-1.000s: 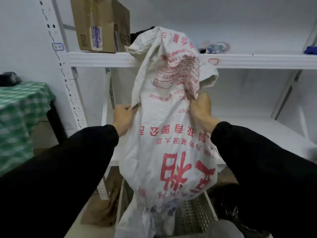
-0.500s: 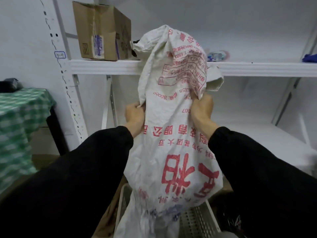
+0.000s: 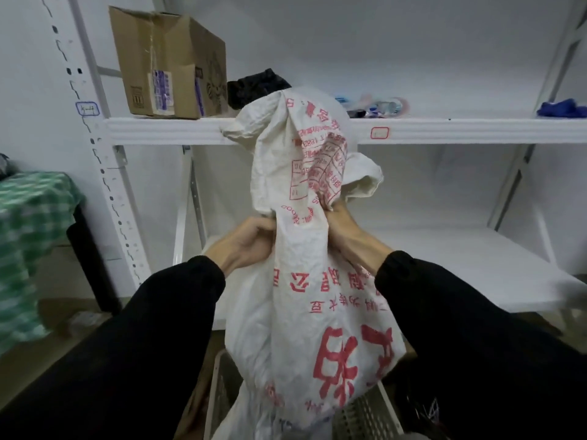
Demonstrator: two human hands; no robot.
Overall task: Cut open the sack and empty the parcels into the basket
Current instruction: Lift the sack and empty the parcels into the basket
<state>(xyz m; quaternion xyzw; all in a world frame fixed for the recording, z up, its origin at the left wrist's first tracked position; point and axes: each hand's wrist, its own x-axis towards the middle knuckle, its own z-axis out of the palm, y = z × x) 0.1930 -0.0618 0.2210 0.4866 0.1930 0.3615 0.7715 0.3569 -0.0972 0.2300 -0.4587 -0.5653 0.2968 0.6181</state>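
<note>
Both hands have closed in on each other since a sec ago. Your L hand slid right along the sack, so the cloth btwn them is now bunched into a narrow neck. The floppy top also sits lower vs the upper shelf.

Head view, the only one: L fingers are curled tight round a fold on the sack's left edge. R hand pinches a wad of cloth on the right side. Neither holds anything else. The sack hangs w/ its print upside down, so prob. mouth-down, and its btm end drops into the basket, near you at low centre.

To do this step well, keep the grip high and the mouth inside the basket rim. Shake in short up-down jerks, then work your hands down the cloth to squeeze the bulge out. Don't swing sideways: the basket looks narrow and stuff could land on the floor.

Containers:
- **Sack:** the lower half looks full, so I'd judge parcels remain inside, though none shows outright. Pale crumpled stuff sits at the mouth; parcel wrap or sack cloth, can't tell.
- **Basket:** its perforated wall shows, but the contents are hidden by the sack.
- **Cardboard box:** far left on the upper shelf, flaps partly open, inside not visible.
</note>
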